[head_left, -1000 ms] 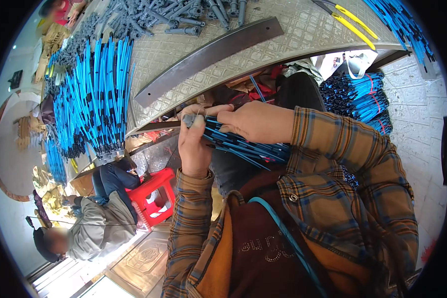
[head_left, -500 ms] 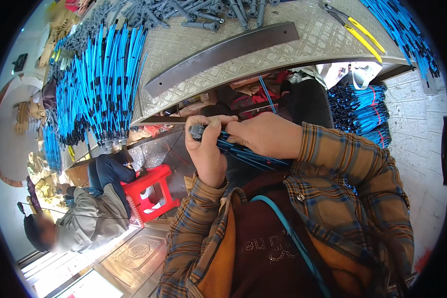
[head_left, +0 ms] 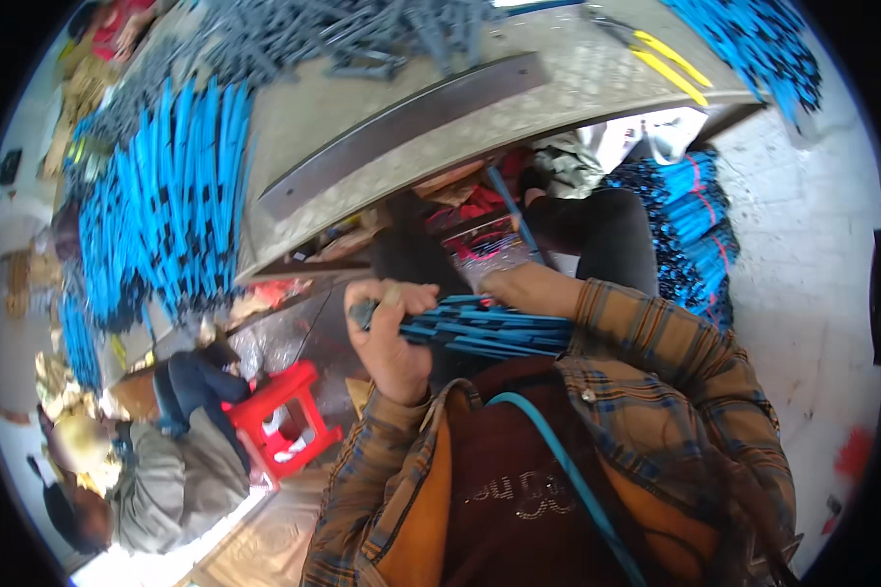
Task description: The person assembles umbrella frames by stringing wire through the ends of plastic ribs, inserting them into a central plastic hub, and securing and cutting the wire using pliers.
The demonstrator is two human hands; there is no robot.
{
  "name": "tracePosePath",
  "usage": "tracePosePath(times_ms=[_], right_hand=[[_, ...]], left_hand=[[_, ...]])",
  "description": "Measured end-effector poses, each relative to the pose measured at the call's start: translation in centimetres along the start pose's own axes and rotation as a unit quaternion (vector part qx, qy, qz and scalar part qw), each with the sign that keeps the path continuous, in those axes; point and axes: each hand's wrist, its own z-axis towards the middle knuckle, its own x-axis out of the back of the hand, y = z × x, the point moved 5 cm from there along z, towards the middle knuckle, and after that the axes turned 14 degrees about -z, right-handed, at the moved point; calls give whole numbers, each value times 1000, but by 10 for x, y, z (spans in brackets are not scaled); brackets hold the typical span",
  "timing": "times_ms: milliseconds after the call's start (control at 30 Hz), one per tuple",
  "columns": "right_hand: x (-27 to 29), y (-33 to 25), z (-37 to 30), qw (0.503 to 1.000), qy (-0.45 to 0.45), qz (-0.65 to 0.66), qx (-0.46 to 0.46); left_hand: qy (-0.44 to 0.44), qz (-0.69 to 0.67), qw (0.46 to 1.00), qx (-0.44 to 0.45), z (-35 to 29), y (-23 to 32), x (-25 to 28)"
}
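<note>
A bundle of thin blue rods with black sections (head_left: pixel 489 328) lies sideways before my chest. My left hand (head_left: pixel 392 342) is closed round its left end, thumb uppermost. A grey plastic piece (head_left: pixel 363 313) pokes out of that fist on the left. My right hand (head_left: pixel 533 290) rests against the upper side of the bundle, farther right, with its fingers curled in. Beside those fingertips shows a small reddish bit (head_left: pixel 486 301), too blurred to name. The sleeve covers the bundle's right end.
Ahead stands a workbench (head_left: pixel 294 127) with a dark metal bar (head_left: pixel 411 122), grey plastic parts (head_left: pixel 362 39), yellow-handled pliers (head_left: pixel 661 64) and blue rod piles (head_left: pixel 181 196). Tied bundles (head_left: pixel 695 215) lie on the floor at right. A red stool (head_left: pixel 289 411) and a seated person (head_left: pixel 181 470) are at left.
My right hand has slid rightward along the bundle, away from my left hand, baring more blue rods. Both hands sit a little lower, and the whole view has shifted.
</note>
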Motion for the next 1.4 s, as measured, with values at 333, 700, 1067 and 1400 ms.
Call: tracePosePath(times_ms=[333, 700, 1067, 1400], right_hand=[[25, 61, -33, 954, 247, -153, 73], [135, 36, -109, 991, 72, 60, 90], [271, 98, -100, 819, 339, -447, -118], [251, 39, -136, 974, 214, 69, -31]], left_hand=[[-293, 106, 948, 58, -1, -33, -106], [-467, 275, 835, 100, 2, -80, -168], [-231, 377, 892, 95, -13, -74, -89], [-232, 352, 902, 90, -13, -54, -78]])
